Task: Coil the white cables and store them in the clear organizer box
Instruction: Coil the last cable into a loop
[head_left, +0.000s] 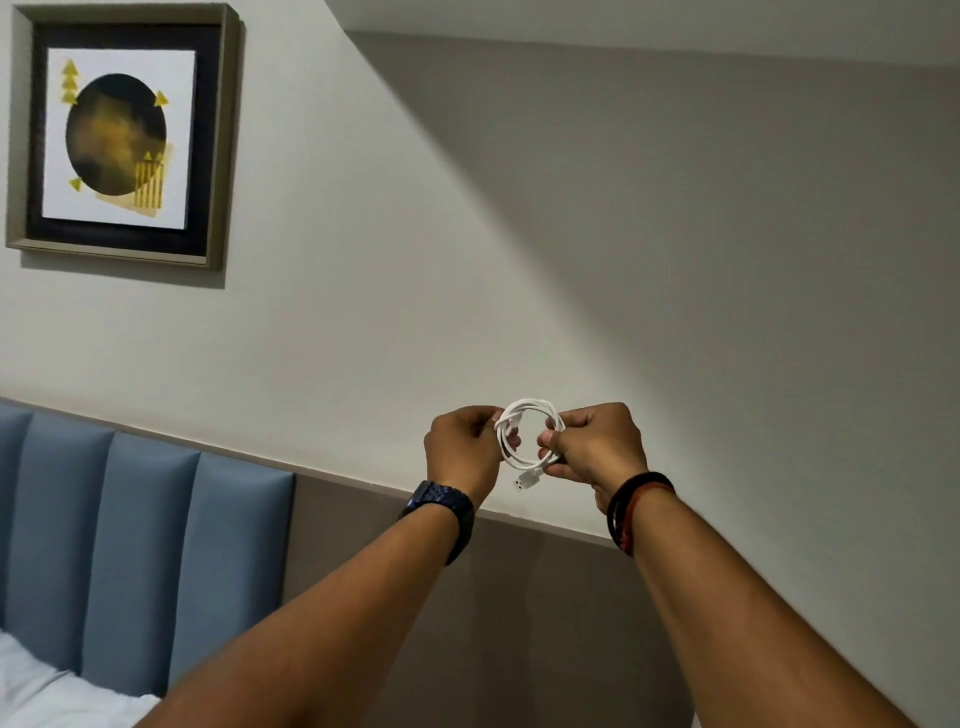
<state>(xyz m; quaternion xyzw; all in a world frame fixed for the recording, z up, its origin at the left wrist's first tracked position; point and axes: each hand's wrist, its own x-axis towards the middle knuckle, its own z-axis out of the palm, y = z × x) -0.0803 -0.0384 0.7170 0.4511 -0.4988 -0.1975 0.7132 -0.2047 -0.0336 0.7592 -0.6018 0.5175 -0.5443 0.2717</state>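
1. Holding both arms out ahead of me, I have the white cable (530, 434) raised in front of the wall (623, 260), wound into a small round coil of several loops.
2. My left hand (464, 451) has its grip clamped on the coil's 9 o'clock side, fingers curled around the strands.
3. My right hand (597, 446) has its grip pinched shut on the coil's 3 o'clock side, thumb and fingertips pressing the loops together.
4. One plug end (523, 482) hangs loose at the coil's 6 o'clock, just below my right fingers.
5. A dark watch (441, 512) sits on my left wrist; dark and red bands (631, 509) circle the right.
6. At 10 o'clock from the coil a framed picture (122, 137) hangs; at 8 o'clock are a blue padded headboard (130, 545) and white bedding (52, 696).
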